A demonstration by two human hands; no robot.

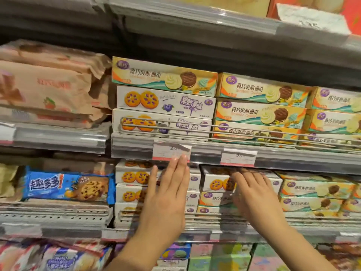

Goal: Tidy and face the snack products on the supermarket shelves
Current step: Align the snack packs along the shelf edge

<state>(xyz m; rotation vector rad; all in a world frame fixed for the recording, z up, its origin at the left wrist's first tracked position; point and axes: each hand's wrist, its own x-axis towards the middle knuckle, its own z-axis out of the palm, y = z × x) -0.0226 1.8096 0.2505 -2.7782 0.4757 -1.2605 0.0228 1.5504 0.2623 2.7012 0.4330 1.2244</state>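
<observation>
Head view: left hand (166, 194) raised flat, fingers straight and together, spread wide, holding nothing. Fingertips reach the lower edge of a price tag (171, 152) on the shelf rail (293, 159); palm sits in front of a stack of white cookie boxes (134, 184) on the shelf below. Whether the palm touches the boxes, can't tell.

Right hand (254, 194) blurred, fingers extended and slightly apart, laid over a white box (216, 182) and the yellow box (213, 199) under it in the next stack. Nothing gripped; contact unclear through the blur.

Shelf above: two white cookie boxes (166, 102) stacked with one yellow sandwich-cookie box (164, 75) on top, fronts facing out. Just right of them, stacks of the same yellow boxes (261, 112) behind a wire guard rail (234, 128). Second price tag (238, 158) further right on the rail.

Left bay: tan snack bags (46, 85) piled on the upper shelf, blue chocolate-chip cookie pack (68, 186) lying on the lower one. Right of the hands: more yellow boxes (316, 190) stacked. Bottom shelf: mixed colourful packs (218, 257), too blurred to read.
</observation>
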